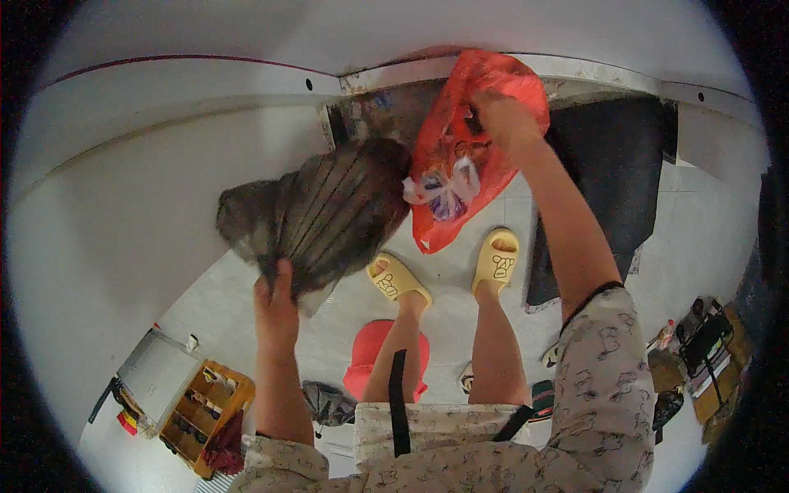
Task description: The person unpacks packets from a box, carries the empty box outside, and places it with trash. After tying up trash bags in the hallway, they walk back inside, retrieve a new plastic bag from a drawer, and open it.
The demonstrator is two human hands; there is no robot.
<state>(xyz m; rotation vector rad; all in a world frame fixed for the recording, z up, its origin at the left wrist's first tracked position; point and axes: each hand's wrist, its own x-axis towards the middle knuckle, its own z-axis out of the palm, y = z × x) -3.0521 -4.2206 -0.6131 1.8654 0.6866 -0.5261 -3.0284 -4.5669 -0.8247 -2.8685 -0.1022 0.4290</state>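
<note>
On the left, my left hand (278,300) pinches the edge of a dark, see-through plastic bag (337,205), which spreads out from my fingers. Beside it a red plastic bag (440,226) gapes, and its side touches or nearly touches the dark one. My right hand (505,123) is closed at the upper part of the red bag, its fingers slightly blurred and partly hidden. Within the red bag lies a small knotted white and purple plastic bag (448,189), with brownish scraps above it. A small dark thing shows by my right fingertips; its kind is unclear.
My feet stand in yellow slippers (497,255) on pale tiles. A black panel or mat (604,197) is at the right. Behind me are a red stool (362,353), a wooden shelf unit (197,415) and stacked cardboard (723,386). White walls border the front and left.
</note>
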